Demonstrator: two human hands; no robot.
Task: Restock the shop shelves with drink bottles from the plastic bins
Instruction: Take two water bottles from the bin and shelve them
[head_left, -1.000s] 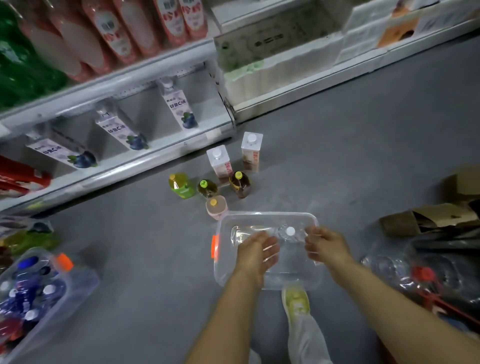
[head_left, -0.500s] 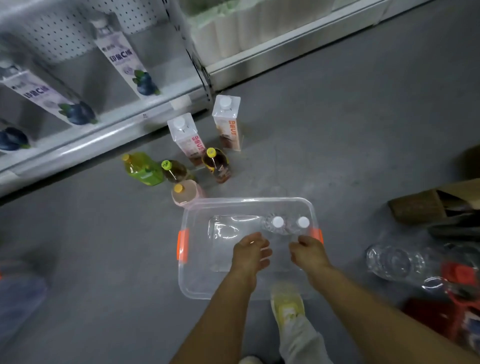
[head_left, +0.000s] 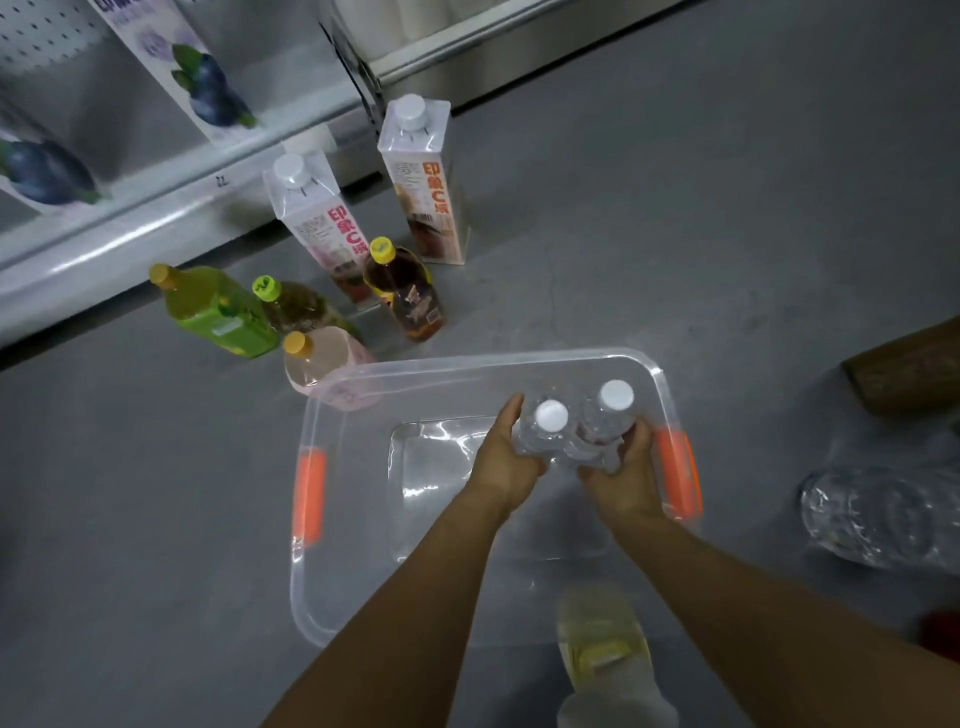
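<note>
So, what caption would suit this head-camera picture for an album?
Left hand and right hand grip two white-capped bottles inside a clear plastic bin.

The left forearm (head_left: 405, 597) and right forearm (head_left: 753, 597), both bare, rise from the near edge and converge toward the far side, bringing the hands close together just right of centre. The left hand (head_left: 506, 457), its back turned up, curls around the left clear plastic bottle with a white cap (head_left: 540, 439), with one digit stretched up that bottle's left side. The right hand (head_left: 623, 475) wraps from the right and near side around the right clear plastic bottle with a white cap (head_left: 605, 423). Both wrists are roughly straight, and the hands hold the two upright bottles side by side, touching.
</note>
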